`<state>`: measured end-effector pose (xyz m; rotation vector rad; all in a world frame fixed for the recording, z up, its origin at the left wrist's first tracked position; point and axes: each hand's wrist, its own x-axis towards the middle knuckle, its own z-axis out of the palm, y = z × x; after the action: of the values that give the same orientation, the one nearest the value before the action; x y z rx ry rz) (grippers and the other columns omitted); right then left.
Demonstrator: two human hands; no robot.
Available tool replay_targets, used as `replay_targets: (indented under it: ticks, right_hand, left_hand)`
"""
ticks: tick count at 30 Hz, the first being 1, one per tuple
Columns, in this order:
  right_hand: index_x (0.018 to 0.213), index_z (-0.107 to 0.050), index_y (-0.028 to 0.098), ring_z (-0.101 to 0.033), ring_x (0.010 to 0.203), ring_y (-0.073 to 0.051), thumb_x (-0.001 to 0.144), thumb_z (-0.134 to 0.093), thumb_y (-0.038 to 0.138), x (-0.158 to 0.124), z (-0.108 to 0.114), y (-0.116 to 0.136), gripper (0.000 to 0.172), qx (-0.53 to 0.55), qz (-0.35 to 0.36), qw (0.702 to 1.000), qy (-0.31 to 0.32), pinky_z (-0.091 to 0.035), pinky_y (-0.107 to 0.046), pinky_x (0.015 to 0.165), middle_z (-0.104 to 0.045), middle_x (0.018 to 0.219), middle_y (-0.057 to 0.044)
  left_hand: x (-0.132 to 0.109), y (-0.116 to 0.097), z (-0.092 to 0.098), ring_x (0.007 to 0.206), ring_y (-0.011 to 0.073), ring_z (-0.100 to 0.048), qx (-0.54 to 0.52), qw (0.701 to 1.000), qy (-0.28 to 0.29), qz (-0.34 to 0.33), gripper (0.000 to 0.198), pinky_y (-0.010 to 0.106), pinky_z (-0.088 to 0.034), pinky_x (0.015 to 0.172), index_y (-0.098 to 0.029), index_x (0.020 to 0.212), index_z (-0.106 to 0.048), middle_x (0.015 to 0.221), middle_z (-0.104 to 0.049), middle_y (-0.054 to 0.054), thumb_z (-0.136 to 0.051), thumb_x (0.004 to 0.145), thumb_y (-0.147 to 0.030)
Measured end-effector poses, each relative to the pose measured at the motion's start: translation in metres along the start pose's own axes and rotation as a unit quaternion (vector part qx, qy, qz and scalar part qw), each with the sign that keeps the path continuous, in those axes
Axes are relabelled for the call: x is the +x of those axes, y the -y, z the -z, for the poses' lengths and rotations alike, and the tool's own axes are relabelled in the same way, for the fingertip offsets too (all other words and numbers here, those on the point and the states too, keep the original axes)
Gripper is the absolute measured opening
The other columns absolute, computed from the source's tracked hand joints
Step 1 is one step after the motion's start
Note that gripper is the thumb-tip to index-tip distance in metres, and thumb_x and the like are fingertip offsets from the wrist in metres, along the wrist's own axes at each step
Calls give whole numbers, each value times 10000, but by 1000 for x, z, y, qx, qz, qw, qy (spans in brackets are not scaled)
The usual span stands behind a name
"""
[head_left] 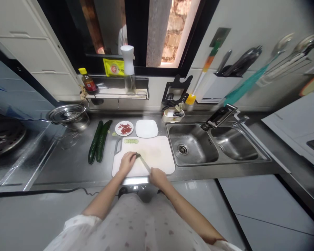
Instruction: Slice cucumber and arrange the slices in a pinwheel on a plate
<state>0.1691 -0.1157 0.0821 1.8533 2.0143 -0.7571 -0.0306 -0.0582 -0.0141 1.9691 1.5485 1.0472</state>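
Observation:
A white cutting board (pixel 157 150) lies on the steel counter in front of me. My right hand (pixel 157 177) is wrapped round the handle of a knife (pixel 144 164), whose blade points away and to the left over the board. Closed over a small dark green piece, seemingly a cucumber end (pixel 137 155), my left hand (pixel 128 162) rests at the board's left part. The blade's tip is close to that piece; whether they touch I cannot tell. Overlapping cucumber slices (pixel 131 141) lie in a short row near the board's far left corner.
Two whole cucumbers (pixel 99 141) lie left of the board. Behind it stand a plate of chopped red bits (pixel 124 128) and a white square plate (pixel 146 128). A double sink (pixel 193 163) is at the right, a lidded steel pot (pixel 80 122) at the left.

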Motion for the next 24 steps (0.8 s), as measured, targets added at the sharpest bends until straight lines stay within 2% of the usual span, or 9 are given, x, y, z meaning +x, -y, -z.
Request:
replay_targets:
  ticks: [7, 15, 17, 22, 24]
  right_hand:
    - [1114, -579, 176, -650, 931, -230, 940, -351, 222, -14, 12, -15, 290, -39, -18, 998, -35, -425, -296, 717, -687, 971, -130]
    - [1209, -533, 237, -637, 919, -202, 944, -313, 164, -12, 19, -15, 352, -65, -20, 996, -61, -394, -286, 742, -682, 939, -99]
    - [1216, -537, 246, -627, 921, -198, 939, -320, 159, -12, 20, -15, 362, -67, -20, 995, -75, -384, -287, 755, -677, 951, -98]
    - [1287, -498, 224, -580, 973, -206, 895, -432, 170, -10, 22, -17, 401, -74, -13, 989, -128, -353, -300, 817, -654, 1048, -108]
    - [1313, -477, 211, -565, 971, -212, 886, -444, 170, -9, 23, -18, 430, -78, -5, 986, -145, -340, -307, 827, -648, 1058, -112]
  left_hand:
    - [-2, 0, 3, 1008, 191, -594, -8, 1000, 3, 2, 235, 365, -471, 927, -219, 1059, -648, 1050, -663, 60, -507, 908, -331]
    - [-6, -5, 6, 999, 198, -590, -13, 1000, -6, 17, 242, 369, -478, 917, -210, 1054, -648, 1044, -656, 70, -500, 905, -330]
    - [-6, -5, 9, 1013, 205, -589, -13, 999, -27, 34, 252, 378, -472, 932, -204, 1048, -650, 1050, -660, 75, -487, 909, -336]
    - [10, -9, 24, 1020, 211, -602, -24, 983, -126, 129, 319, 358, -495, 889, -196, 1109, -635, 1100, -653, 95, -435, 925, -365]
    - [20, -17, 31, 1021, 207, -605, -33, 987, -108, 116, 321, 344, -498, 876, -195, 1109, -640, 1108, -653, 92, -449, 919, -370]
